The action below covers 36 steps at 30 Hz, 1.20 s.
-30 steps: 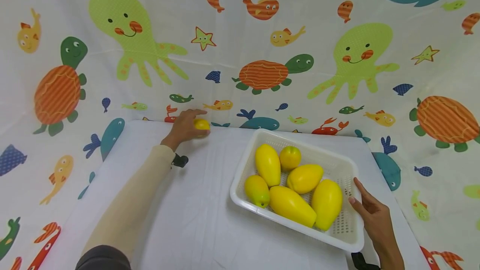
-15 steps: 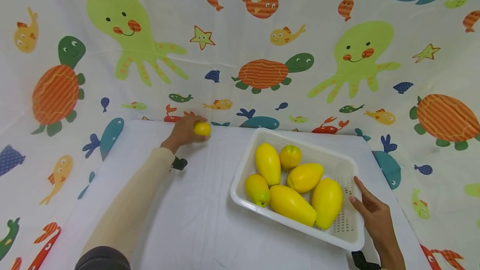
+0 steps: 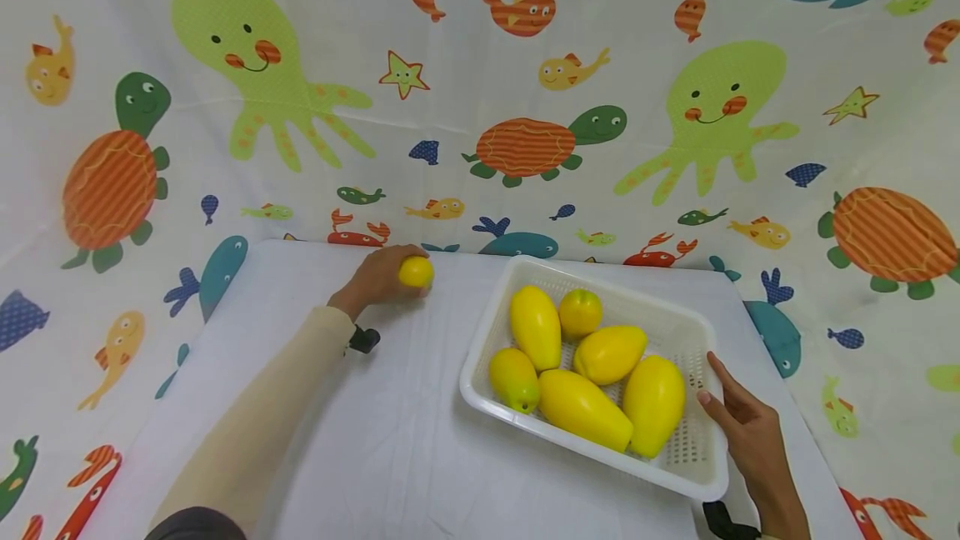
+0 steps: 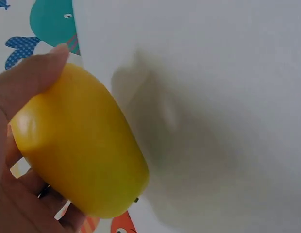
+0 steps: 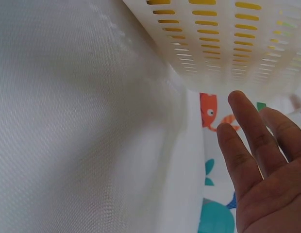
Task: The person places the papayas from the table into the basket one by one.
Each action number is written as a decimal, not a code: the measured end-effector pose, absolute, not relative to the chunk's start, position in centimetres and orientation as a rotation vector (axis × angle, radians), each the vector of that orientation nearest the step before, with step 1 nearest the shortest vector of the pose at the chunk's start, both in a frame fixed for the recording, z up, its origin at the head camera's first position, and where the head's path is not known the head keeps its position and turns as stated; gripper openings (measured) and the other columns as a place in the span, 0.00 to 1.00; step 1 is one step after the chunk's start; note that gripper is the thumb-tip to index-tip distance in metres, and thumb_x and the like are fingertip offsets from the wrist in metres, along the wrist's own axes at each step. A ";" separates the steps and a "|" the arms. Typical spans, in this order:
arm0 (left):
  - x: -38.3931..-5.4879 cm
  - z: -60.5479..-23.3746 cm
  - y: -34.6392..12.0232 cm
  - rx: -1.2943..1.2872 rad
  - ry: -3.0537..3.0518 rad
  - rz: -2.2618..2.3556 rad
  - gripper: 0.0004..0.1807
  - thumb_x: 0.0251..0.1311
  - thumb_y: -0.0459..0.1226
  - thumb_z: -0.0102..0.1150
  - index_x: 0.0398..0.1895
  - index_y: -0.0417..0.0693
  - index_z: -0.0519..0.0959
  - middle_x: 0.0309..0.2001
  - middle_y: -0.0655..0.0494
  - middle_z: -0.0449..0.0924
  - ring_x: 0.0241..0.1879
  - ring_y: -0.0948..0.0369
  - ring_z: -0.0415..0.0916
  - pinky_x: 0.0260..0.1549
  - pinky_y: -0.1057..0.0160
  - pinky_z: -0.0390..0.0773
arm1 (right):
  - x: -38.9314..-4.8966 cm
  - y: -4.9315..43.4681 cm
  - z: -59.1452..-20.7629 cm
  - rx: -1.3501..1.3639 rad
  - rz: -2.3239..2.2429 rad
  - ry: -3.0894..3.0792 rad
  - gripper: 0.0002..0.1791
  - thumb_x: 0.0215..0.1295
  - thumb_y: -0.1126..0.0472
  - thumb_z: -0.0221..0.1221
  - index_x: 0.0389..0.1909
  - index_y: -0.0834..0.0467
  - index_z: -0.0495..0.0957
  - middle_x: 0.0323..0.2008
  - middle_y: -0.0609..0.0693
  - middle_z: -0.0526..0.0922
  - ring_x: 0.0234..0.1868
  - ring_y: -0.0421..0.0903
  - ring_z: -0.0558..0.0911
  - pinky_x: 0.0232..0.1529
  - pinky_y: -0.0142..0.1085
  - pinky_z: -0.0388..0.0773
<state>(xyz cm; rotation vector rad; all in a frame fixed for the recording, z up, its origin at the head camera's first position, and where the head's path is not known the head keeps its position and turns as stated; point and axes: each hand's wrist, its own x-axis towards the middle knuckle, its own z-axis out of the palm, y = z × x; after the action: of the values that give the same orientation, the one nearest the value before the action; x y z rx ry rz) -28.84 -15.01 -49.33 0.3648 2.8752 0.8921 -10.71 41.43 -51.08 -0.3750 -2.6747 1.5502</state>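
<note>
In the head view, my left hand [image 3: 382,280] holds a yellow mango [image 3: 416,272] near the table's back edge. The left wrist view shows the mango [image 4: 87,145] as a smooth oval with a greenish end and a small dark stem spot, thumb on one side and fingers beneath. A shadow lies on the white cloth beside it. On the right, my right hand [image 3: 753,432] grips the right rim of a white plastic basket [image 3: 577,450], thumb over the rim. In the right wrist view, several fingers [image 5: 259,141] stretch out below its slotted wall.
Inside the basket lie several yellow fruits [image 3: 585,411], some long, some rounder, one with a green end. A white cloth [image 3: 390,440] covers the table. Behind and beside it hangs a curtain [image 3: 465,48] printed with sea animals.
My left hand has closed round the mango and brought it slightly to the right and nearer. My right hand and the basket stay where they were.
</note>
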 end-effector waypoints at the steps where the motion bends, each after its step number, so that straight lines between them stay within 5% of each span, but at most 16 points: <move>1: -28.8 -49.2 -14.8 0.366 2.872 0.920 0.35 0.60 0.43 0.78 0.71 0.51 0.76 0.68 0.44 0.79 0.63 0.43 0.74 0.71 0.37 0.71 | -10.7 41.4 -51.1 -0.371 1.552 -2.673 0.37 0.77 0.44 0.62 0.82 0.36 0.59 0.81 0.42 0.60 0.53 0.14 0.73 0.40 0.33 0.90; 9: -27.8 -47.2 -13.0 0.391 2.824 1.200 0.36 0.59 0.49 0.78 0.70 0.54 0.76 0.67 0.49 0.80 0.61 0.47 0.75 0.67 0.41 0.77 | -10.8 41.4 -50.9 -0.346 1.534 -2.669 0.36 0.77 0.45 0.62 0.81 0.36 0.60 0.80 0.34 0.61 0.60 0.19 0.72 0.41 0.31 0.89; 23: -26.2 -43.7 -9.2 0.530 2.798 1.335 0.37 0.58 0.52 0.78 0.69 0.56 0.76 0.66 0.53 0.80 0.60 0.50 0.77 0.63 0.47 0.83 | -10.9 41.1 -50.8 -0.386 1.508 -2.685 0.37 0.77 0.44 0.62 0.81 0.35 0.59 0.80 0.35 0.60 0.71 0.37 0.71 0.42 0.29 0.88; 36: -24.5 -41.8 -5.7 0.726 2.730 1.412 0.36 0.58 0.52 0.78 0.69 0.56 0.77 0.64 0.54 0.81 0.55 0.54 0.80 0.59 0.53 0.86 | -10.8 41.1 -50.8 -0.402 1.522 -2.688 0.37 0.77 0.43 0.62 0.81 0.34 0.58 0.81 0.36 0.60 0.70 0.35 0.72 0.42 0.30 0.89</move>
<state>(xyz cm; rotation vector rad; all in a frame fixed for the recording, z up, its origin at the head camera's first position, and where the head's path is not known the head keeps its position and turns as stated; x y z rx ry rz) -24.50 -5.67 -41.84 0.7257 2.7305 1.4122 -10.81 41.14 -50.85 -0.4021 -2.6877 1.5222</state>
